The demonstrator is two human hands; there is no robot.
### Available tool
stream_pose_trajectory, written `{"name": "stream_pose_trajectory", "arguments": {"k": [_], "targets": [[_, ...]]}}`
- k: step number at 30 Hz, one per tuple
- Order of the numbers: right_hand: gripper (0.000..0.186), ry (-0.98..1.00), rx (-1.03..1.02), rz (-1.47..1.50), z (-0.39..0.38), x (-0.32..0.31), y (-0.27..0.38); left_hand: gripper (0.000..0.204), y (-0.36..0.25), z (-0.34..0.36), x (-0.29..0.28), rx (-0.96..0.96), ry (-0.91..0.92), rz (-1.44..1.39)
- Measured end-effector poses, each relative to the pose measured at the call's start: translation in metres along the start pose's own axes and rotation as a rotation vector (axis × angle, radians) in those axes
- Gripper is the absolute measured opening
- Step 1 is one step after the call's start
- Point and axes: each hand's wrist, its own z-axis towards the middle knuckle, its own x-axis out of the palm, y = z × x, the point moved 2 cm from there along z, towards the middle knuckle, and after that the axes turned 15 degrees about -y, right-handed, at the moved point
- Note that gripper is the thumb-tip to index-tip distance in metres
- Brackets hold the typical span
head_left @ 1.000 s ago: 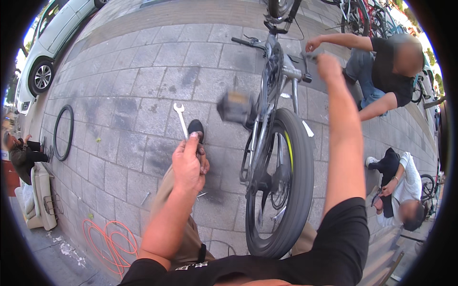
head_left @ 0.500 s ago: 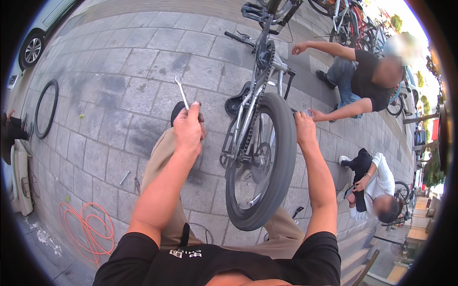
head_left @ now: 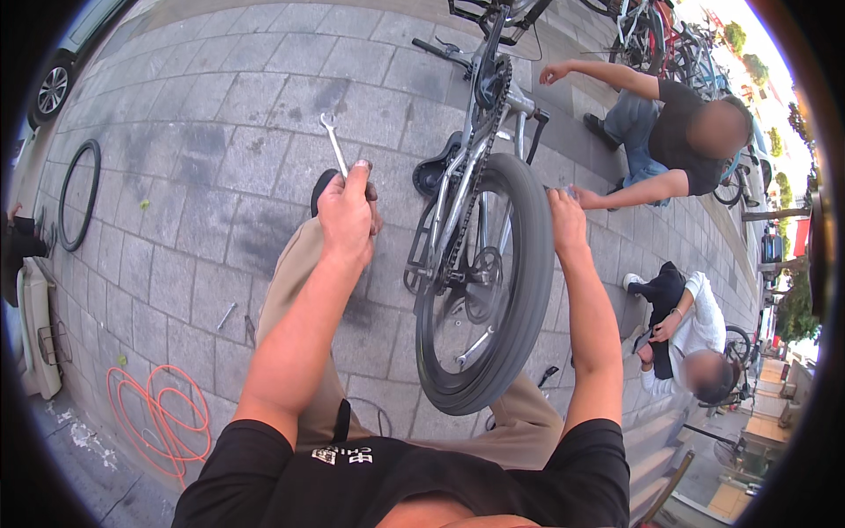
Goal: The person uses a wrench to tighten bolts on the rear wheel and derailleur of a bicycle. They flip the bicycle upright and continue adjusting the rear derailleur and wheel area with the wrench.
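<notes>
My left hand (head_left: 346,209) is closed around the handle of a steel open-end wrench (head_left: 331,136), its jaw pointing away from me. Before me stands an upturned bicycle, its wheel with a black tire (head_left: 526,290) between my forearms. The chain (head_left: 480,180) and silver frame (head_left: 458,198) lie along the wheel's left side. My right hand (head_left: 568,220) is at the tire's right side, fingers drawn together; what they hold, if anything, is hidden. Just beyond its fingertips is a co-worker's hand (head_left: 584,197). The black saddle (head_left: 433,170) rests low on the paving.
A co-worker (head_left: 673,141) crouches at the right; another person (head_left: 691,330) sits nearer. A loose tire (head_left: 80,195), an orange hose (head_left: 158,422) and a small tool (head_left: 227,316) lie at the left. Another wrench (head_left: 476,347) shows through the wheel. Parked bicycles (head_left: 647,44) stand far right.
The view has shifted slightly. My right hand has moved a little away from me along the tire, closer to the co-worker's hand. My left hand keeps the wrench.
</notes>
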Motion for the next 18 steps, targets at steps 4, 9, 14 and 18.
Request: {"name": "stream_pose_trajectory", "arguments": {"k": [4, 9, 14, 18], "targets": [[0.027, 0.080, 0.010, -0.031, 0.003, -0.015, 0.004, 0.036, 0.003, 0.004, 0.000, -0.006, 0.009, 0.024], [0.041, -0.086, 0.542, 1.387, 0.010, -0.050, -0.059, 0.041, 0.000, 0.039, -0.007, -0.095, 0.171, -0.232], [0.044, -0.622, 0.928, 1.716, 0.049, -0.205, -0.055, 0.039, -0.038, 0.039, -0.010, -0.050, 0.181, -0.464], [0.040, -0.408, 1.013, 1.597, -0.014, -0.220, -0.066, 0.038, -0.018, 0.035, 0.000, -0.049, 0.204, -0.336]]}}
